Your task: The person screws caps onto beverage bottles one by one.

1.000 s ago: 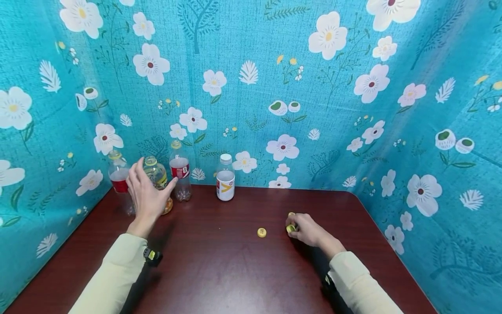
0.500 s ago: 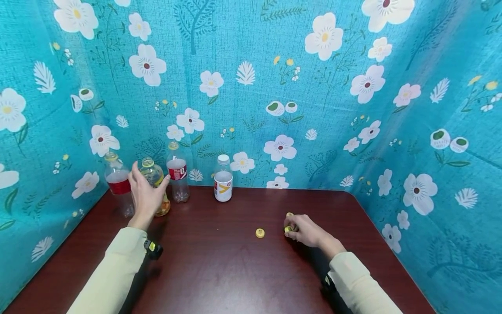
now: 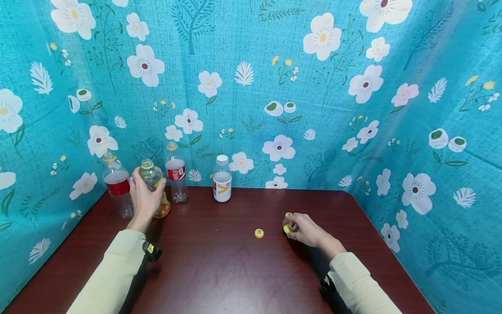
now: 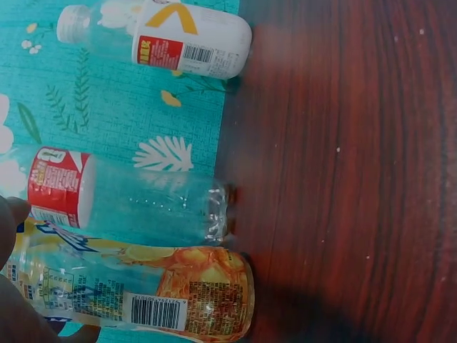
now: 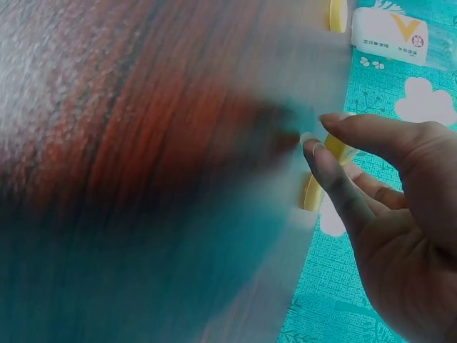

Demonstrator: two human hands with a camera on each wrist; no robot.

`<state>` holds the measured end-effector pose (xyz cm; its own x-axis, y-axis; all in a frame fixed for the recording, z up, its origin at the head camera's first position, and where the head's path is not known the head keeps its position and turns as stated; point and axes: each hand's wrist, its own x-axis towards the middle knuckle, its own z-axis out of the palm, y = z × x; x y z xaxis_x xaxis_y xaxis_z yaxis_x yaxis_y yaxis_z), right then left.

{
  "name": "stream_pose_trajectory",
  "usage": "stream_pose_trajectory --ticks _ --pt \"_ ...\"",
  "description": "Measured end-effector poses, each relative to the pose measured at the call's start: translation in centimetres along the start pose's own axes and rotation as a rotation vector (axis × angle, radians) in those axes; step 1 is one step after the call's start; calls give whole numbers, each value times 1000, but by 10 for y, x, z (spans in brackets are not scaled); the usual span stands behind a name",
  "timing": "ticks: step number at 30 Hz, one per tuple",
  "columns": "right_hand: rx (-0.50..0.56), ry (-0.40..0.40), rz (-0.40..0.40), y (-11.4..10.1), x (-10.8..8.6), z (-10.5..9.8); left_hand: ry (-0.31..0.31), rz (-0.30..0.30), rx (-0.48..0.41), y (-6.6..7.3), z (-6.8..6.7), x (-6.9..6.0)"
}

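Bottle (image 3: 151,175) in left hand (image 3: 144,198) lets blue curtain (image 3: 243,104) show through.

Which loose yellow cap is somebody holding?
The cap pinched in the right hand; the cap behind it and the cap left of it lie on the table.

The dark reddish table (image 3: 219,266) I saw bore a white-capped bottle (image 3: 222,183), two red-labelled bottles (image 3: 176,172), a yellow-labelled bottle (image 4: 153,289) and two loose yellow caps (image 3: 259,233).
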<state>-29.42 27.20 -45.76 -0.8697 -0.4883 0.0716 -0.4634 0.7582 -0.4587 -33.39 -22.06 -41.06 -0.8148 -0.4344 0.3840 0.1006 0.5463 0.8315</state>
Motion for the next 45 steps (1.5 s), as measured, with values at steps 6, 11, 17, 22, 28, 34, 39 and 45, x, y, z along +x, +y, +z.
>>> stream_pose_trajectory --ticks 6,11,17,22,28,34,39,45 --pt "72 -30 -5 -2 -1 -2 2 43 3 3 1 -9" --pt "122 -41 1 -7 -1 -4 -27 119 17 8 3 -17" --pt "80 16 -7 -13 2 -7 -76 201 27 14 10 -27" --pt "14 58 -46 -18 5 -8 -138 227 8 20 16 -35" --pt "2 76 -58 -22 6 -7 -202 226 -4 24 23 -44" --pt "12 78 -52 -24 6 -7 -213 230 -13 26 23 -46" --pt "27 75 -46 -25 7 -8 -212 228 -25 26 24 -46" --pt "31 56 -46 -27 8 -8 -212 237 -37 27 26 -47"
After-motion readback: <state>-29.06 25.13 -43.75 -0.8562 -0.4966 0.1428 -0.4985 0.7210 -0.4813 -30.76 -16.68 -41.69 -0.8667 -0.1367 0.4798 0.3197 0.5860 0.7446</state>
